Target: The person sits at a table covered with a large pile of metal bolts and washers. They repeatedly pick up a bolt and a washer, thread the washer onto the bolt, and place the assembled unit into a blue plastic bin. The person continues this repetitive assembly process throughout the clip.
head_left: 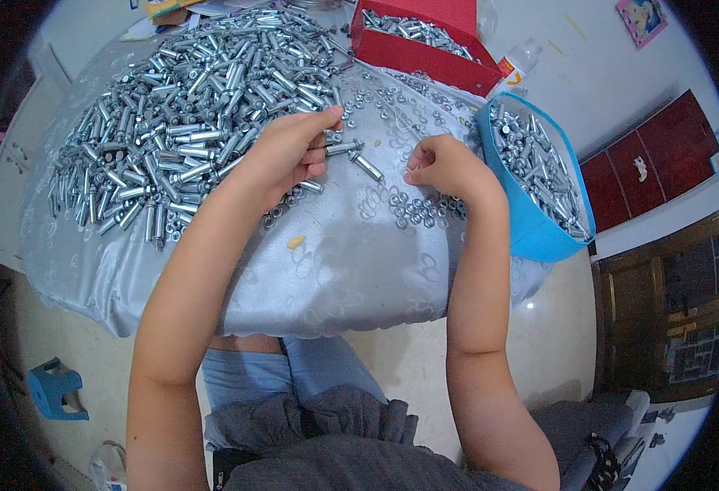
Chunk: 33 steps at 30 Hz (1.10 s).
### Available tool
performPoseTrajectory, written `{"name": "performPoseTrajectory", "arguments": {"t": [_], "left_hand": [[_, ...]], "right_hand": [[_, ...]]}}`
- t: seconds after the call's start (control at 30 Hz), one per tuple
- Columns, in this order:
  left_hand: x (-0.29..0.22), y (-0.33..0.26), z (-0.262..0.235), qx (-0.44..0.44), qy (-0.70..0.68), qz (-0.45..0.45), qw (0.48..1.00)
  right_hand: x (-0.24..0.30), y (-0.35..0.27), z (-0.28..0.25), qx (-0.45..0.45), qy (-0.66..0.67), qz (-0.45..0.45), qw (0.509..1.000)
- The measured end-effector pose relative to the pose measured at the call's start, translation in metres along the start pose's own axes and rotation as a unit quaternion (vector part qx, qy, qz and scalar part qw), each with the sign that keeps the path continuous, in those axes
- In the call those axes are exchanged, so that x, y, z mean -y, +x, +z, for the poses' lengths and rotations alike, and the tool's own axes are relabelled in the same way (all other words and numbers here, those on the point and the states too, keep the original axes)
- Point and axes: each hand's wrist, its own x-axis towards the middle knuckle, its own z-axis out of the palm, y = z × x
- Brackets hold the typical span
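Observation:
My left hand [290, 151] is closed on a silver expansion bolt [343, 148] that sticks out from its fingers to the right. Just below that bolt lies another expansion bolt [367, 168] on the satin cloth. My right hand [449, 164] has thumb and fingertips pinched together; what they hold, if anything, is too small to tell. Beneath it rests a cluster of small nuts or washers [412, 211]. A large heap of expansion bolts [187, 123] spreads to the left of my left hand.
A blue box [523, 237] of bolts stands at the right edge of the table. Behind are a red box [412, 65], also with bolts, and a clear bottle [523, 57]. Loose washers [392, 102] are scattered between the boxes and my hands. A blue stool [55, 389] stands on the floor.

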Motion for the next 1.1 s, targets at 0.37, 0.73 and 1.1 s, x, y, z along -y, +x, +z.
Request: {"name": "performPoseTrajectory", "arguments": {"t": [0.37,0.73,1.1], "left_hand": [[0.003,-0.003,0.005,0.045,0.068,0.031,0.996],[-0.001,-0.007,0.006,0.039,0.075,0.071,0.994],[-0.002,-0.011,0.006,0.082,0.064,0.066,0.992]], "right_hand": [[0.044,-0.006,0.005,0.050,0.396,-0.208,0.893],[0.050,-0.013,0.000,0.062,0.424,-0.194,0.882],[0.050,-0.009,0.005,0.050,0.440,-0.214,0.871]]}}
